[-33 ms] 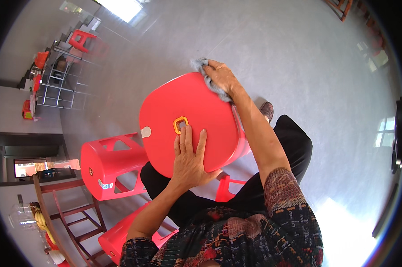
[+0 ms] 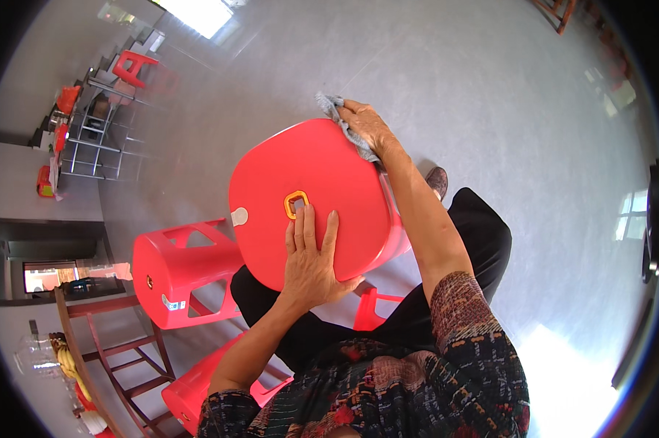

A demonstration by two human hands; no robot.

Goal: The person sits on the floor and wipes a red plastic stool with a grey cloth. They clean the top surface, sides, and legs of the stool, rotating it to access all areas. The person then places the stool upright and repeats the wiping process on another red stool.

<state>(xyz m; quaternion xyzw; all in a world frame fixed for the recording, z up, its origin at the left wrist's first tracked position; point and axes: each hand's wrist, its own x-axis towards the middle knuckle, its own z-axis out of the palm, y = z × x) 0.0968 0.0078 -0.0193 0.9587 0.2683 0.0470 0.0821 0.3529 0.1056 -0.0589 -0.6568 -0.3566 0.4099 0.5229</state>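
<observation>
In front of me a red plastic stool (image 2: pixel 271 179) shows its seat, which has a yellow-rimmed hole in the middle and a pale round sticker near its left edge. My left hand (image 2: pixel 311 259) lies on the seat with fingers spread, just below the hole, its thumb toward the near edge. Over at the far right edge, my right hand (image 2: pixel 369 128) grips a grey cloth (image 2: pixel 331 106) and presses it along the stool's rim and side. Part of the cloth hangs out past the fingers; the stool's legs are mostly hidden under the seat.
Another red stool (image 2: pixel 187 274) lies on its side at left, with a further red stool (image 2: pixel 201 383) below it. A wooden chair (image 2: pixel 128 358) stands at lower left, near bananas (image 2: pixel 66 361). A metal-framed rack (image 2: pixel 96 139) and a small red stool (image 2: pixel 132 67) are at far left.
My right hand and the grey cloth have shifted very slightly at the stool's edge, and the cloth's loose end lies differently. The left hand and the stool look unmoved.
</observation>
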